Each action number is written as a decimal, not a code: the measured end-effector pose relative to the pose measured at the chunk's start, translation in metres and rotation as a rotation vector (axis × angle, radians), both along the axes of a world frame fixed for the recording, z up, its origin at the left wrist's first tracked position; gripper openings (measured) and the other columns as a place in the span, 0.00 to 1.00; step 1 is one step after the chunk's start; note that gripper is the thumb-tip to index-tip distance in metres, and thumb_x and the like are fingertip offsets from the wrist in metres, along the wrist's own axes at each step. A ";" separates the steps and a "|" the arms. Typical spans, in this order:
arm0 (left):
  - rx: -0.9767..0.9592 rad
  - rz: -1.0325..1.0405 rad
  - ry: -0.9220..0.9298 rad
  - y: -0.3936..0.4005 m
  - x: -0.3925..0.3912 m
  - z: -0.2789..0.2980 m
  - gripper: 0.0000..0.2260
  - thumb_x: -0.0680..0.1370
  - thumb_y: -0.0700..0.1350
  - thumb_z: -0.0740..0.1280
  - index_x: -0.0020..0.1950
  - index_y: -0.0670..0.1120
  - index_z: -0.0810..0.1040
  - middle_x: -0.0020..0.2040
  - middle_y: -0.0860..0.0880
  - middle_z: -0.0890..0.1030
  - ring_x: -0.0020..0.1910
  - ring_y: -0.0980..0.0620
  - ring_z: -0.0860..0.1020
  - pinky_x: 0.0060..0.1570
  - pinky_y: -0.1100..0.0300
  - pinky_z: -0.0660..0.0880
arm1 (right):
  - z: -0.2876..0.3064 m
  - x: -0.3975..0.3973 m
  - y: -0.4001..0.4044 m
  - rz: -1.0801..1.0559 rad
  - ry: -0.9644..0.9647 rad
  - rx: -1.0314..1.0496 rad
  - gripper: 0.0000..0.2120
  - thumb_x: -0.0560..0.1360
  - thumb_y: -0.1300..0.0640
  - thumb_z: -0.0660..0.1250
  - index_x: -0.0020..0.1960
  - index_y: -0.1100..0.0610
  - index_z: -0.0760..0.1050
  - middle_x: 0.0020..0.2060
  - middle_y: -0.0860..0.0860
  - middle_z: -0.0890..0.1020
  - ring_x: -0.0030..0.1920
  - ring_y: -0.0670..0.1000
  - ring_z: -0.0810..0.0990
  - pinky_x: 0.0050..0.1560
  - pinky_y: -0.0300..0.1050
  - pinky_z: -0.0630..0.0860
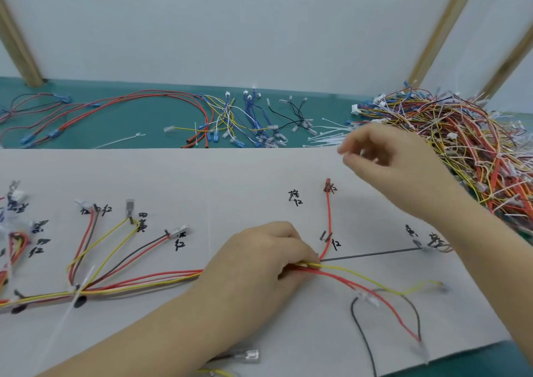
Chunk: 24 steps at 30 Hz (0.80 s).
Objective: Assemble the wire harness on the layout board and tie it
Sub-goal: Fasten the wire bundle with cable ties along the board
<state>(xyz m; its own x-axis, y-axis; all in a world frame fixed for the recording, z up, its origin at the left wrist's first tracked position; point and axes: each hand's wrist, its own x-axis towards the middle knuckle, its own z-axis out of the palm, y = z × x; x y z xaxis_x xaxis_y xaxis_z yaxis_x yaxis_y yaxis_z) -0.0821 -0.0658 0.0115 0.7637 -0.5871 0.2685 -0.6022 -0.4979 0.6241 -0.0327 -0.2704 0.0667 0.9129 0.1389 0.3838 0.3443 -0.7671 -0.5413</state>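
Observation:
A pale layout board (245, 180) with handwritten marks and small pegs lies in front of me. A bundle of red, yellow and dark wires (138, 283) runs along it, with branches fanning up to pegs at the left. My left hand (259, 258) grips the bundle near the board's middle, where a red branch (328, 218) rises to a peg. My right hand (386, 157) hovers blurred above the board's far right, near a heap of white cable ties (326, 137), fingers loosely curled; whether it holds anything is unclear. A white cable tie (78, 290) binds the bundle at the left.
On the green table (121, 123) behind the board lie loose red, blue, yellow and black wire sets (230, 117). A large tangled heap of finished harnesses (461, 146) fills the right side. Loose wire ends (389, 304) trail across the board's lower right. Wooden posts stand at both far corners.

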 end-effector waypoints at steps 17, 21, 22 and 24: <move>-0.014 0.055 -0.040 -0.004 -0.001 0.000 0.11 0.72 0.43 0.70 0.37 0.56 0.69 0.33 0.59 0.71 0.39 0.64 0.70 0.38 0.75 0.64 | -0.003 -0.054 0.001 0.343 0.890 0.175 0.13 0.71 0.46 0.64 0.48 0.53 0.78 0.32 0.50 0.83 0.18 0.46 0.72 0.21 0.34 0.68; -0.021 0.059 -0.053 -0.004 -0.002 0.000 0.13 0.71 0.41 0.69 0.37 0.54 0.67 0.32 0.58 0.69 0.38 0.66 0.69 0.38 0.74 0.64 | -0.009 -0.053 0.006 0.325 0.947 0.156 0.12 0.70 0.44 0.68 0.45 0.52 0.78 0.33 0.53 0.84 0.17 0.45 0.69 0.20 0.32 0.65; -0.023 0.054 -0.060 -0.004 -0.001 0.000 0.13 0.71 0.39 0.69 0.36 0.53 0.67 0.32 0.58 0.68 0.38 0.66 0.69 0.38 0.74 0.64 | -0.010 -0.053 0.008 0.324 0.959 0.155 0.12 0.70 0.44 0.70 0.44 0.53 0.79 0.32 0.53 0.84 0.17 0.45 0.68 0.20 0.32 0.64; -0.029 0.051 -0.074 -0.004 -0.001 0.000 0.14 0.70 0.37 0.69 0.36 0.52 0.67 0.31 0.57 0.68 0.37 0.65 0.69 0.37 0.73 0.64 | -0.011 -0.053 0.009 0.335 0.978 0.158 0.12 0.68 0.46 0.71 0.44 0.54 0.79 0.30 0.51 0.83 0.20 0.44 0.68 0.22 0.32 0.63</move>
